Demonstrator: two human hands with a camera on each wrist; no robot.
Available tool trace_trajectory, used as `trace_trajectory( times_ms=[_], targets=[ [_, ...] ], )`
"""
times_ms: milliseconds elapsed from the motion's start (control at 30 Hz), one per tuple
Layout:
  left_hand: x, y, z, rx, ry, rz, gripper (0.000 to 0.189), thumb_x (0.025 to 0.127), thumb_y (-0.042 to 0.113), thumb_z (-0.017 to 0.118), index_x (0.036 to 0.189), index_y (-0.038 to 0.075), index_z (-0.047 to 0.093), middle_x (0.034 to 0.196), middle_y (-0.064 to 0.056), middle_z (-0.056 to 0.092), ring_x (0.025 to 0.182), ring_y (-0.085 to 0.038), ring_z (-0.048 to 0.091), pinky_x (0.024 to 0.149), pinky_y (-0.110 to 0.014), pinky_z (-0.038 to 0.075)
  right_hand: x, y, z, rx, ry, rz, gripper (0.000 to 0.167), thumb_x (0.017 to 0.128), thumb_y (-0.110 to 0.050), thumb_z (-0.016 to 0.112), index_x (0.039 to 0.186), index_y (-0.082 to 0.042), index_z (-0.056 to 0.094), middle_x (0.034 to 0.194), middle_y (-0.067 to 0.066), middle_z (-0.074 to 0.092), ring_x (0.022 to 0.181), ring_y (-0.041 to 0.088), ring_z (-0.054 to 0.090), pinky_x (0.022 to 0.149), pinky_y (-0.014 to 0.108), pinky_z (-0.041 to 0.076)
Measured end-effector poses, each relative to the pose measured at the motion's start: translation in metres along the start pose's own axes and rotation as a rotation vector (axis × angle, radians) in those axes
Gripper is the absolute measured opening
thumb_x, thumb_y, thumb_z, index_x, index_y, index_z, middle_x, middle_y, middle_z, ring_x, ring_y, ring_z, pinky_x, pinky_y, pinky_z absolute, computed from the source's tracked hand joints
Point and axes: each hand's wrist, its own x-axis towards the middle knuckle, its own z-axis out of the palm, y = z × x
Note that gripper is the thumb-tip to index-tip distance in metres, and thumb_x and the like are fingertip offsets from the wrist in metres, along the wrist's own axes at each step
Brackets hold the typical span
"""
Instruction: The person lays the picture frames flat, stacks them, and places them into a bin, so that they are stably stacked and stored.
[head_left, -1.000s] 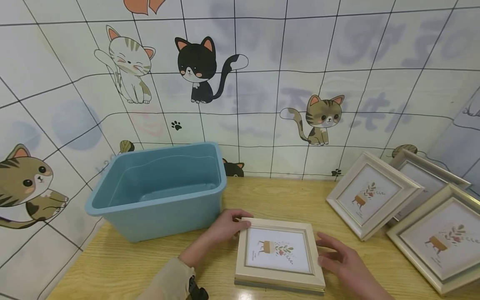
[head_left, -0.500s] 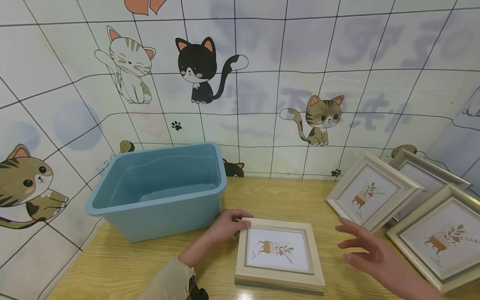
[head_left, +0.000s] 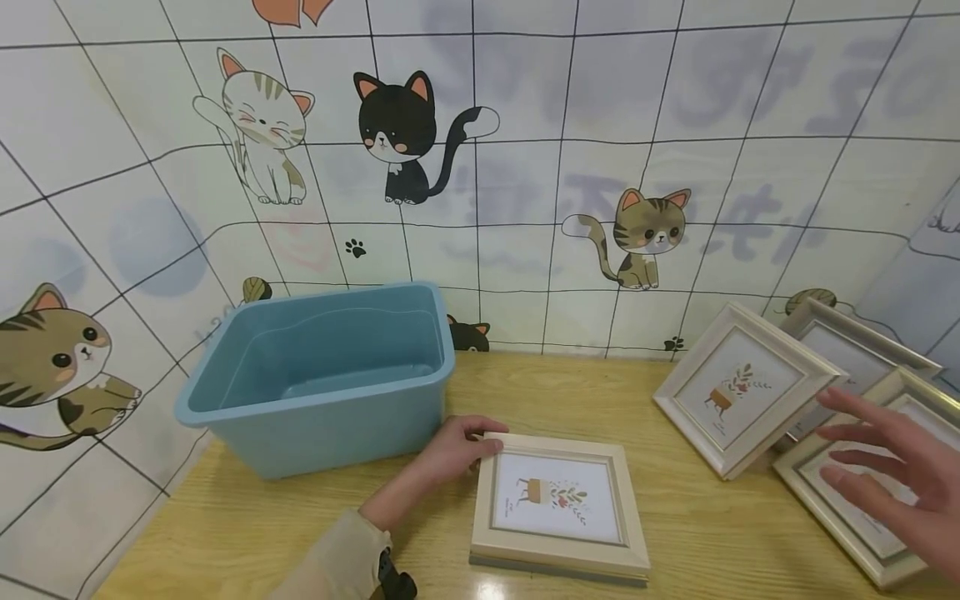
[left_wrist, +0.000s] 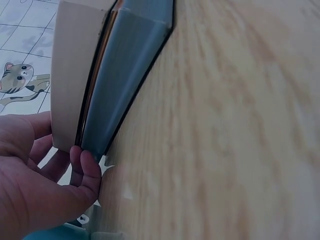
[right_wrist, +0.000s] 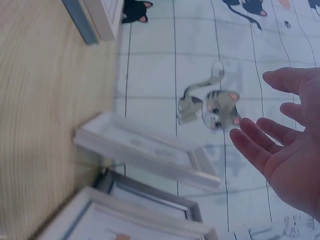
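Note:
A cream picture frame (head_left: 557,548) lies face up on a blue-grey frame (left_wrist: 122,75) on the table. My left hand (head_left: 453,450) grips the stack's far left corner, the thumb on the top frame and the fingers curled at the edge. On the right, my right hand (head_left: 903,475) hovers with fingers spread, holding nothing. It partly covers a gold-edged picture frame (head_left: 825,521) in the head view. Beside that stands a tilted cream frame (head_left: 750,392), with a silver frame (head_left: 870,333) behind it. Whether the right hand touches any frame, I cannot tell.
A blue plastic tub (head_left: 322,433) stands on the wooden table (head_left: 555,396) at the left, close to the left hand. The wall (head_left: 517,183) behind has a grid and cartoon cats.
My right hand has left the stack's right edge and moved right and up, to the leaning frames. My left hand and the stacked frames have stayed in place.

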Motion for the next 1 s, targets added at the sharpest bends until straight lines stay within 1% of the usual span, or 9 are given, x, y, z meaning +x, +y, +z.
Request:
trace_trajectory(
  times_ms=[167,400,567,700,767,800,833,900,1000],
  targets=[
    [0.001,-0.002,-0.002,-0.001,0.001,0.005,0.03,0.097,0.01,0.071,0.125,0.0,0.072,0.103,-0.007,0.071,0.075,-0.012,0.058,0.063,-0.029,0.049,0.003,0.038,-0.014,0.004,0.152,0.024,0.086,0.09,0.016,0.066,0.161,-0.02,0.035,0.15,-0.025,0.039,0.11,-0.023,0.041,0.083,-0.004,0.032],
    [0.001,-0.004,-0.002,-0.007,-0.007,0.013,0.03,0.097,0.011,0.07,0.125,-0.001,0.072,0.103,-0.006,0.071,0.075,-0.011,0.058,0.062,-0.029,0.049,0.007,0.086,-0.015,0.002,0.248,0.093,0.077,0.095,0.011,0.064,0.161,-0.021,0.036,0.159,-0.013,0.038,0.113,-0.022,0.041,0.085,-0.003,0.032],
    [0.002,-0.004,-0.002,-0.012,-0.01,0.005,0.03,0.097,0.01,0.07,0.125,-0.001,0.071,0.1,-0.005,0.071,0.073,-0.011,0.057,0.062,-0.027,0.048,0.021,0.12,-0.009,-0.006,0.214,0.135,0.076,0.1,0.004,0.061,0.163,-0.023,0.029,0.164,-0.008,0.031,0.127,-0.017,0.037,0.091,-0.002,0.028],
    [0.002,-0.003,-0.002,-0.013,-0.009,0.001,0.03,0.097,0.01,0.07,0.125,-0.002,0.071,0.098,-0.005,0.071,0.072,-0.01,0.056,0.061,-0.026,0.047,0.033,0.155,-0.006,-0.017,0.111,0.115,0.078,0.103,-0.004,0.06,0.165,-0.03,0.021,0.167,-0.014,0.022,0.131,-0.02,0.03,0.094,-0.001,0.023],
    [0.002,-0.002,-0.002,-0.012,-0.006,-0.003,0.03,0.097,0.01,0.07,0.125,-0.001,0.071,0.098,-0.004,0.071,0.072,-0.01,0.056,0.061,-0.026,0.047,0.037,0.162,-0.003,-0.052,0.067,0.125,0.078,0.105,-0.01,0.06,0.165,-0.033,0.017,0.167,-0.019,0.015,0.133,-0.021,0.025,0.091,-0.002,0.021],
    [0.002,-0.001,-0.002,-0.016,-0.006,-0.01,0.03,0.097,0.01,0.07,0.125,-0.001,0.072,0.099,-0.004,0.071,0.072,-0.01,0.057,0.062,-0.026,0.047,0.04,0.156,-0.003,-0.041,0.036,0.14,0.078,0.105,-0.012,0.06,0.166,-0.033,0.015,0.169,-0.014,0.012,0.142,-0.011,0.025,0.1,0.003,0.025],
    [0.001,-0.001,-0.002,-0.018,-0.006,-0.012,0.03,0.097,0.01,0.07,0.125,0.0,0.072,0.099,-0.004,0.071,0.072,-0.01,0.057,0.062,-0.027,0.047,0.043,0.151,-0.002,-0.056,0.025,0.154,0.078,0.105,-0.015,0.06,0.166,-0.033,0.015,0.17,-0.013,0.012,0.143,-0.008,0.026,0.099,0.004,0.028],
    [0.0,0.0,-0.001,-0.02,-0.003,-0.013,0.03,0.097,0.01,0.071,0.125,0.0,0.072,0.1,-0.005,0.071,0.073,-0.01,0.057,0.062,-0.027,0.047,0.049,0.129,-0.002,-0.063,0.001,0.177,0.077,0.105,-0.016,0.06,0.166,-0.029,0.015,0.172,-0.002,0.01,0.152,0.02,0.028,0.094,0.003,0.032],
    [-0.001,0.001,0.0,-0.024,0.001,-0.011,0.03,0.097,0.011,0.071,0.125,0.001,0.072,0.101,-0.005,0.071,0.073,-0.011,0.057,0.062,-0.028,0.047,0.059,0.093,-0.004,-0.053,-0.023,0.203,0.075,0.106,-0.017,0.06,0.166,-0.019,0.016,0.17,0.017,0.011,0.137,0.057,0.033,0.084,0.018,0.05]
  ],
)
